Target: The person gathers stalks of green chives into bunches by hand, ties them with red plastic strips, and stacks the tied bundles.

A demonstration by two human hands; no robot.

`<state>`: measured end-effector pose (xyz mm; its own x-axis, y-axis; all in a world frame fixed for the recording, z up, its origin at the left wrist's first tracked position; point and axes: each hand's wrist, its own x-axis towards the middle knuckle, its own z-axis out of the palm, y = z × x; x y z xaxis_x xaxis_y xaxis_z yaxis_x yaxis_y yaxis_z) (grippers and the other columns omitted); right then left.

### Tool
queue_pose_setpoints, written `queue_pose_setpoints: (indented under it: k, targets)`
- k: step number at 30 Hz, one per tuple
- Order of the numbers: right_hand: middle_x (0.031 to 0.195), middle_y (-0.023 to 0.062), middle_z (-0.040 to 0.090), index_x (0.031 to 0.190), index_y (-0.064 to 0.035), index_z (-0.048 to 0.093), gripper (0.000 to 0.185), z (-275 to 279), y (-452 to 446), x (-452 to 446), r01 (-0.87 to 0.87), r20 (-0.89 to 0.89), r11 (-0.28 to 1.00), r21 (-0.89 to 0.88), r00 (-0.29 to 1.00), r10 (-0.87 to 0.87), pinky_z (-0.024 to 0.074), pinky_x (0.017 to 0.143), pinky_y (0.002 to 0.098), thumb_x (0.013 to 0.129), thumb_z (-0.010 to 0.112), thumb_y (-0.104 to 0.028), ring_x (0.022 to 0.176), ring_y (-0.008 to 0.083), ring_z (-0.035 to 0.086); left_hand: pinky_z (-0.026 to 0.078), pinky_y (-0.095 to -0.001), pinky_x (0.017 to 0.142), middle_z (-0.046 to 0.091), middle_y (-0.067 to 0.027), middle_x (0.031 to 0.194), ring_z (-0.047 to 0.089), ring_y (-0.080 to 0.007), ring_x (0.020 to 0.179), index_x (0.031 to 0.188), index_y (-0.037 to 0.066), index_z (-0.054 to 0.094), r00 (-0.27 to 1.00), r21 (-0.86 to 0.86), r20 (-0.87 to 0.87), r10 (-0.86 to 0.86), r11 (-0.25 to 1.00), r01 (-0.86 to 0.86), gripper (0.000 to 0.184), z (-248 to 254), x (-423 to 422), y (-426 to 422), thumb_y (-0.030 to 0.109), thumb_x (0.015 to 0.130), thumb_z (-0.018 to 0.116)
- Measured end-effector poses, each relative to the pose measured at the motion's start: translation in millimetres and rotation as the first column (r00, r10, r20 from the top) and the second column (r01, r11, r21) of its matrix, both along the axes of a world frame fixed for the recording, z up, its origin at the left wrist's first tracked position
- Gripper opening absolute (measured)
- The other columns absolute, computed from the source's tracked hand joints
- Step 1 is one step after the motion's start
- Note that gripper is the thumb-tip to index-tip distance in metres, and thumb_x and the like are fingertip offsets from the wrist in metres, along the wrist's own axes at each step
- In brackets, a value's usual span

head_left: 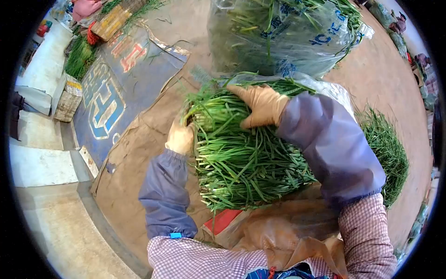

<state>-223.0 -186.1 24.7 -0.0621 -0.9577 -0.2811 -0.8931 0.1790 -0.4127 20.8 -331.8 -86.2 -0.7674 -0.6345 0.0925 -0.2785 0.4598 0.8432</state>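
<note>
A thick pile of green leafy stalks (pixel 251 162) lies in front of me, its pale cut ends on the left side. My right hand (pixel 260 104), in a tan glove, rests on top of the pile's far part with thumb and fingers spread over the stalks. At the pile's upper left edge, my left hand (pixel 180 136), also gloved, presses against the stalk ends; its fingers are partly hidden behind greens. Beyond the pile stands a clear plastic bag (pixel 292 51) with blue print, filled with similar greens.
More loose greens (pixel 383 153) lie at the right. A printed blue sheet (pixel 111 88) covers floor at the left, near a woven block (pixel 69 98). A yellowish crate (pixel 111 23) and a person in pink (pixel 86 8) are at the upper left.
</note>
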Motion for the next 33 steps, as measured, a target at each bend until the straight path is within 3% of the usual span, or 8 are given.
queue_pose_setpoints:
  k: [2,3,6,14,18,27,30,33]
  targets:
    - [0.125,0.025,0.056,0.15,-0.0129,0.02,0.11,-3.3,-5.7,-10.2,0.051,0.21,0.999,0.0,0.976,-0.05,0.0374,0.102,0.049,0.061,0.078,-0.04,0.117,0.0378,0.054,0.049,-0.0368,0.086,0.058,-0.0175,0.121,0.059,-0.0312,0.103,0.124,-0.006,0.052,0.968,-0.623,0.248,-0.022,0.762,0.177,0.041,35.3,-4.0,3.9,-0.002,0.083,0.056]
    - [0.133,0.0243,0.05,0.148,-0.0076,0.023,0.103,0.2,-6.8,-9.6,0.042,0.182,0.997,0.063,0.982,-0.053,0.0374,0.105,0.0383,0.065,0.077,-0.035,0.122,0.0354,0.051,0.049,-0.0333,0.082,0.06,-0.0176,0.114,0.06,-0.0275,0.095,0.124,-0.006,0.052,0.996,-0.613,0.09,0.011,0.789,0.046,0.042,27.2,-9.0,1.7,-0.002,0.083,0.055]
    - [0.134,0.0231,0.05,0.148,-0.0093,0.024,0.102,7.5,-6.6,8.9,0.019,-0.124,0.99,0.138,0.992,-0.001,0.0391,0.104,0.0359,0.065,0.078,-0.031,0.123,0.0336,0.051,0.048,-0.0312,0.081,0.063,-0.0158,0.105,0.06,-0.0225,0.091,0.124,-0.006,0.052,0.996,0.077,-0.052,0.074,0.995,-0.07,0.043,64.1,-22.1,16.4,0.001,0.082,0.053]
    - [0.113,0.0184,0.063,0.13,-0.0067,0.05,0.069,-19.8,6.1,-29.2,0.149,0.524,0.966,-0.21,0.852,-0.017,0.0469,0.094,0.0346,0.065,0.07,-0.022,0.106,0.0312,0.061,0.047,-0.0276,0.081,0.064,-0.0122,0.107,0.059,-0.0174,0.093,0.126,-0.007,0.051,0.962,0.301,-0.249,0.108,0.953,-0.029,0.044,94.5,-49.7,21.3,0.003,0.084,0.052]
    - [0.123,0.0209,0.055,0.129,-0.0039,0.048,0.07,-14.3,16.1,-16.1,-0.051,-0.08,0.919,-0.391,0.997,0.022,0.0376,0.104,0.0445,0.069,0.07,-0.032,0.119,0.0354,0.051,0.046,-0.0271,0.087,0.063,-0.0131,0.11,0.059,-0.0182,0.1,0.126,-0.007,0.051,0.93,0.318,-0.302,0.209,0.942,-0.108,0.04,86.3,-61.7,24.7,0.002,0.087,0.051]
    - [0.126,0.0168,0.052,0.121,-0.003,0.049,0.068,-14.4,13.9,26.3,0.025,-0.441,0.968,-0.252,0.887,-0.138,0.029,0.106,0.0573,0.066,0.077,-0.033,0.128,0.0324,0.043,0.044,-0.0281,0.095,0.059,-0.0134,0.119,0.057,-0.0188,0.107,0.129,-0.006,0.048,0.947,0.392,-0.276,0.166,0.919,-0.047,0.044,75.2,-58.1,19.0,-0.003,0.085,0.048]
    - [0.121,0.0158,0.055,0.118,-0.0053,0.053,0.06,-17.9,17.0,16.0,0.022,-0.274,0.946,-0.323,0.955,-0.116,0.0283,0.105,0.0592,0.066,0.076,-0.028,0.125,0.0326,0.045,0.043,-0.0318,0.098,0.056,-0.0171,0.123,0.055,-0.0224,0.112,0.132,-0.006,0.045,0.948,0.412,-0.252,0.195,0.908,-0.077,0.049,91.5,-48.3,17.4,-0.001,0.084,0.053]
    - [0.111,0.0107,0.065,0.117,-0.0056,0.06,0.053,-19.7,27.8,-21.1,0.245,0.479,0.916,-0.319,0.875,-0.067,0.0394,0.102,0.0405,0.067,0.074,-0.014,0.108,0.0226,0.059,0.044,-0.0353,0.099,0.053,-0.0197,0.129,0.053,-0.0271,0.118,0.135,-0.002,0.044,0.87,0.39,-0.318,0.377,0.888,-0.243,0.051,113.3,-40.5,26.1,0.005,0.086,0.059]
